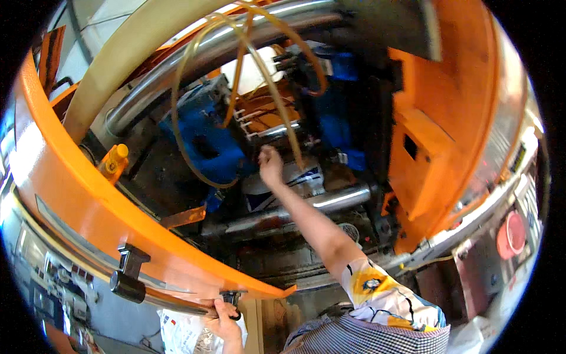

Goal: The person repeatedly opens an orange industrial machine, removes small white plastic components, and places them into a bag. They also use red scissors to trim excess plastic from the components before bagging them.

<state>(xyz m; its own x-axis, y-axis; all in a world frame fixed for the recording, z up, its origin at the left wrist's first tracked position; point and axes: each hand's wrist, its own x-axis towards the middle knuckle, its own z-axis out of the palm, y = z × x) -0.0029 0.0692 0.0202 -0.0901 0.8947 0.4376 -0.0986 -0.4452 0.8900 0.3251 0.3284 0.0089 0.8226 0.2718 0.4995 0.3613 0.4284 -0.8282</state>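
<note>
My right hand (270, 163) reaches into an orange-framed machine, in the gap between two blue mould halves. It is close to the inner face of the left mould half (206, 138), with its fingers drawn together. Whatever they may hold is too small and blurred to make out. Under that hand lies a white bag with dark blue patches (309, 182), above a shiny metal bar (345, 198). Down at the lower edge, my left hand (225, 324) is closed round the bar handle (180, 303) of the orange door (141, 230), next to its black bracket.
Yellowish hoses (177, 112) loop down in front of the moulds. The right mould half (342, 127) stands opposite. An orange housing (421, 153) borders the right side. A printed white bag (183, 333) sits by my left hand. At far right is a pink round container (511, 235).
</note>
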